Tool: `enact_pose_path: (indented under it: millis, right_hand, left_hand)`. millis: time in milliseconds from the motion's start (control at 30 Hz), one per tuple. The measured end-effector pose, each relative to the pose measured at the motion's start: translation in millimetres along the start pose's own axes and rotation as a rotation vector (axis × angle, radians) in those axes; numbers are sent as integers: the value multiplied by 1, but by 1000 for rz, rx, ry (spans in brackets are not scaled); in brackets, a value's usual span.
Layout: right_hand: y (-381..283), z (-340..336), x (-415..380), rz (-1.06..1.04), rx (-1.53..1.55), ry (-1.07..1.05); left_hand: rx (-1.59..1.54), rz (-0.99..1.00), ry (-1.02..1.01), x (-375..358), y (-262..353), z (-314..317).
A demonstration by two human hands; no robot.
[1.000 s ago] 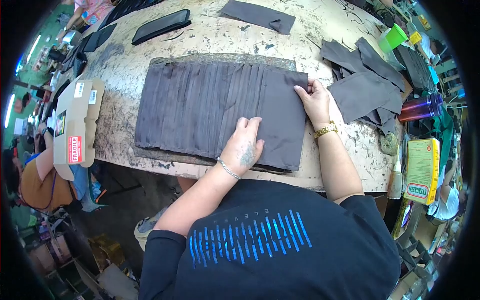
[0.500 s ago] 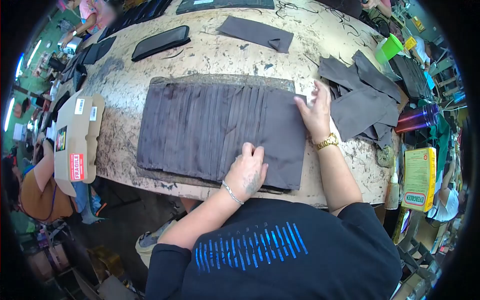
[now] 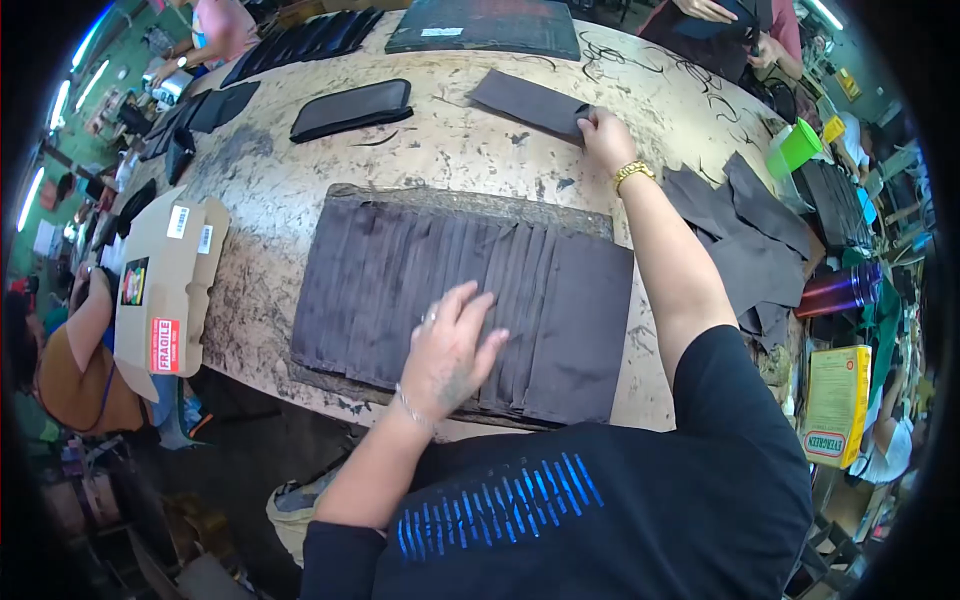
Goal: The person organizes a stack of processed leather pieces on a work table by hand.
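Overlapping dark fabric pieces (image 3: 590, 330) lie in a row on a worn board (image 3: 480, 200) before me. Over the middle of the row is my left hand (image 3: 452, 350), its fingers spread and holding nothing. My right hand (image 3: 607, 140) reaches far across the table, its fingers pinched on the right end of a single dark fabric strip (image 3: 525, 103). To the right of my right forearm lies a loose heap of dark fabric pieces (image 3: 740, 240).
Around the table (image 3: 255, 290) are a cardboard box (image 3: 150, 290) at left, a black case (image 3: 350, 108), a dark board (image 3: 480, 28), a green cup (image 3: 795, 148), a purple bottle (image 3: 840, 290) and a yellow box (image 3: 836, 400). Co-workers' hands (image 3: 705, 10) show across the table.
My right hand has moved from the row's right edge up to the far strip and taken hold of its end. My left hand has shifted left and its fingers have spread. The view has shifted.
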State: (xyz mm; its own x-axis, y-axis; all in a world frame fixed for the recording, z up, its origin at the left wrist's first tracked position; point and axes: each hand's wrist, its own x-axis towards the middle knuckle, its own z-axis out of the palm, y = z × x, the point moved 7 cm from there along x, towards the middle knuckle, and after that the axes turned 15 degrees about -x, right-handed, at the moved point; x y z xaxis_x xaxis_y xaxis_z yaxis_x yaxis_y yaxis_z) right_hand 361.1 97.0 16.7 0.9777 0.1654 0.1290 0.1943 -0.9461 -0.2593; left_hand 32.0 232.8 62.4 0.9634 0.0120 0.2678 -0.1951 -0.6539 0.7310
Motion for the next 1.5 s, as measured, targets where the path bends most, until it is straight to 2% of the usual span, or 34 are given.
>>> enact_pose_path:
  millis: [67, 100, 133, 200, 267, 333, 367, 400, 433, 467, 533, 567, 633, 667, 700, 733, 800, 867, 933, 967, 1000, 1067, 1100, 1133, 1167, 1200, 1267, 1300, 1367, 1400, 1433, 1467, 1500]
  right_hand:
    - [-3, -18, -3, -180, 205, 102]
    - [-2, -16, -5, -237, 449, 51]
    - [-4, -29, -17, -235, 446, 57]
    - [-24, -66, -68, -292, 823, -140]
    - [-23, -91, -104, -309, 900, -185]
    - [-18, -114, -136, -316, 976, -218]
    - [-13, -127, -150, -306, 1045, -216]
    - [-6, -135, -160, -293, 1114, -210]
    - [6, -140, -165, -300, 1229, -122]
    - [20, -150, -175, -240, 1198, -62]
    - [41, -182, -205, -251, 1187, 107]
    - [54, -200, -227, -235, 1015, 190]
    - [77, -216, -279, -192, 911, 145]
    - [82, -220, -306, -194, 823, 117]
    - [87, -211, -331, -201, 691, -1]
    - [90, -199, -353, -219, 555, -115]
    - [92, -161, -397, -142, 407, -459]
    - [99, -114, -449, -249, -70, -710]
    - [105, -94, -482, -205, -220, -808]
    - [106, -98, -488, -110, -202, -814]
    - [105, -101, -492, -111, -200, -811]
    - [100, -121, -482, -157, -307, -532]
    - [91, -141, -472, -135, -312, -363]
    - [77, -161, -464, -108, -308, -200]
    - [60, -182, -454, -112, -206, 11]
    - [45, -205, -447, -127, -113, 215]
    - [23, -230, -427, -104, 680, 496]
    - [7, -242, -414, -138, 705, 491]
    - [-13, -232, -379, -103, 891, 303]
    - [-14, -224, -360, -149, 934, 348]
    - [-4, -207, -345, 34, 987, 226]
    - [-2, -193, -331, 61, 1299, 165]
    - [3, -187, -319, 94, 1421, 168]
  left_hand:
    - [-45, 95, 29, 23, -3, 1]
    - [-70, 139, 33, 39, -5, 3]
    - [-4, 184, 73, 56, -6, 5]
    - [113, 285, 173, 92, 8, 10]
    - [156, 351, 223, 122, 26, 20]
    - [155, 451, 143, 142, 42, 41]
    - [96, 425, -5, 150, 44, 56]
    - [80, 447, -23, 152, 51, 62]
    - [49, 454, -115, 152, 56, 72]
    - [21, 461, -213, 151, 60, 82]
    - [-13, 584, -86, 155, 65, 72]
    - [-138, 714, -5, 160, 64, 63]
    - [-188, 735, 195, 167, 78, 27]
    - [-71, 651, 226, 169, 88, 7]
    - [-194, 691, 282, 176, 85, -9]
    - [-346, 566, 197, 188, 75, -19]
    - [-566, 542, 235, 177, 91, -44]
    - [-614, 537, 236, 170, 93, -65]
    - [-643, 596, 258, 151, 111, -82]
    - [-681, 652, 288, 139, 120, -92]
    - [-678, 654, 287, 128, 128, -98]
    - [-679, 657, 218, 107, 138, -106]
    - [-651, 728, 131, 95, 145, -109]
    - [-646, 675, 122, 82, 144, -105]
    - [-325, 603, 250, 55, 160, -102]
    - [-167, 775, 252, 34, 174, -98]
    - [-211, 901, 151, 8, 186, -83]
    - [-395, 787, 30, 3, 183, -74]
    - [-551, 653, -92, -1, 173, -56]
    - [-628, 558, -170, 0, 166, -45]
    - [-639, 566, -168, 0, 163, -37]
    - [-1024, 273, -285, 6, 144, -18]
    - [-1385, -46, -397, 5, 128, 5]
